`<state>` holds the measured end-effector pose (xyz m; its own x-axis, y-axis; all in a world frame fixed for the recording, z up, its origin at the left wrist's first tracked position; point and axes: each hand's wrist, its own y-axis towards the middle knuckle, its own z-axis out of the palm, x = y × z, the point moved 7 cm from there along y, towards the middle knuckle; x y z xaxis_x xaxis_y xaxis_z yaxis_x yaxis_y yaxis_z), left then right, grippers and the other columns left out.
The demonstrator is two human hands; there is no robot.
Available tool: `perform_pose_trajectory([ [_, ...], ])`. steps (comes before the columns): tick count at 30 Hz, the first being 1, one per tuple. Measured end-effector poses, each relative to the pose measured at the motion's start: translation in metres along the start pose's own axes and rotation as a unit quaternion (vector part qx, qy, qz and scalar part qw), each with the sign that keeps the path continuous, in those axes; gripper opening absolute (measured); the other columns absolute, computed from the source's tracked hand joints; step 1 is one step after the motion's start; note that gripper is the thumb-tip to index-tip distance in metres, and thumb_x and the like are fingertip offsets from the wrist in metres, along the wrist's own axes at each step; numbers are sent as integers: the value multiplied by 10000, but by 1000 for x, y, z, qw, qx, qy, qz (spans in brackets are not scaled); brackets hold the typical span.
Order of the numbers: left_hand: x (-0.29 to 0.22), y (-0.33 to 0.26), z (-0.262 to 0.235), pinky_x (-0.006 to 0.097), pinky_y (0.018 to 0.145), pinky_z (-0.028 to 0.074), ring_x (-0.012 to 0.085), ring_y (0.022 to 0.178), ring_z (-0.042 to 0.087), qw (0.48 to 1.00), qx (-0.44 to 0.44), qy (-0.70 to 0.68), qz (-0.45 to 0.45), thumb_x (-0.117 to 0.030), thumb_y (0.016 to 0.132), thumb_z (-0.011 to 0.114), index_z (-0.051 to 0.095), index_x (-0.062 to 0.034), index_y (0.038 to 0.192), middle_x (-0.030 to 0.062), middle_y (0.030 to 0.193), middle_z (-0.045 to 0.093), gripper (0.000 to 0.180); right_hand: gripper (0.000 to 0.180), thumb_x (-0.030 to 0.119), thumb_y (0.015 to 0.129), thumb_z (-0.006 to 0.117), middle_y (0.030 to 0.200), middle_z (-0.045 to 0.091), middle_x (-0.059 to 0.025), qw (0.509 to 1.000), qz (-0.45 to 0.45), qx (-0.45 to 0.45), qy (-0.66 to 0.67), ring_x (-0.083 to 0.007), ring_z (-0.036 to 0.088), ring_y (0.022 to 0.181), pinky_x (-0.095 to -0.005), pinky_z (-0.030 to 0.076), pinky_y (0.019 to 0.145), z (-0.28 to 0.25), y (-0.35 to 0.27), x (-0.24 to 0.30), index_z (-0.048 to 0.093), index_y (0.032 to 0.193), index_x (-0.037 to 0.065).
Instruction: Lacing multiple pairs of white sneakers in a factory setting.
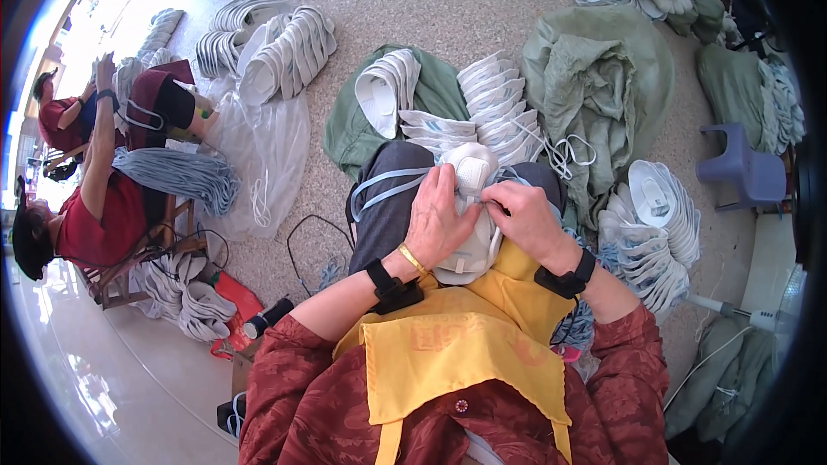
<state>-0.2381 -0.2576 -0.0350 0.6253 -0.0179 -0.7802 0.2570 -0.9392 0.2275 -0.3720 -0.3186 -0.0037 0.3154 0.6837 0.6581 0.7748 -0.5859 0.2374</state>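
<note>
White shoe [473, 170] in the lap, toe pointing away, lying beyond the far edge of the yellow apron [461, 340] with its heel end about at that edge. Pale blue lace [388, 194] runs from it over the left knee. Left hand [441, 222] grips the shoe from the left, fingers across the upper, thumb near the middle; right hand [524, 217] pinched closed on it from the right. Lace or tongue between those fingertips: cannot tell. Shoe sits between and under both hands. Just past the knees, a green sack [345, 125] spread flat, a nested stack of white shoes [388, 90] on its far half, more near its right edge. Beside it a paler sack [603, 77], slumped, contents hidden. Clear plastic sheet [276, 142] on the floor to the left, nested shoes [289, 52] at its far edge. Floor [379, 0] speckled grey. Right side: another shoe stack [655, 228], a blue-purple stool [745, 164]. Left side: two co-workers in red, seated; a bundle of blue laces [185, 172] beside the nearer one.
</note>
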Motion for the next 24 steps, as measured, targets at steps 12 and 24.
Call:
perform_pose_trajectory([
  [12,1,-1,0,461,761,479,390,882,556,1000,-2,-4,-10,-120,778,792,466,0,1041,176,946,512,436,90,25,850,676,871,663,-153,999,-35,33,-21,-349,690,808,-437,561,700,1,7,1,638,931,14],
  [24,2,-1,2,471,792,475,400,910,550,1000,3,-8,-13,-121,816,756,464,10,1048,186,965,511,395,80,33,847,692,861,662,-144,999,-33,30,-9,-352,677,810,-444,556,715,2,4,-1,640,908,24],
])
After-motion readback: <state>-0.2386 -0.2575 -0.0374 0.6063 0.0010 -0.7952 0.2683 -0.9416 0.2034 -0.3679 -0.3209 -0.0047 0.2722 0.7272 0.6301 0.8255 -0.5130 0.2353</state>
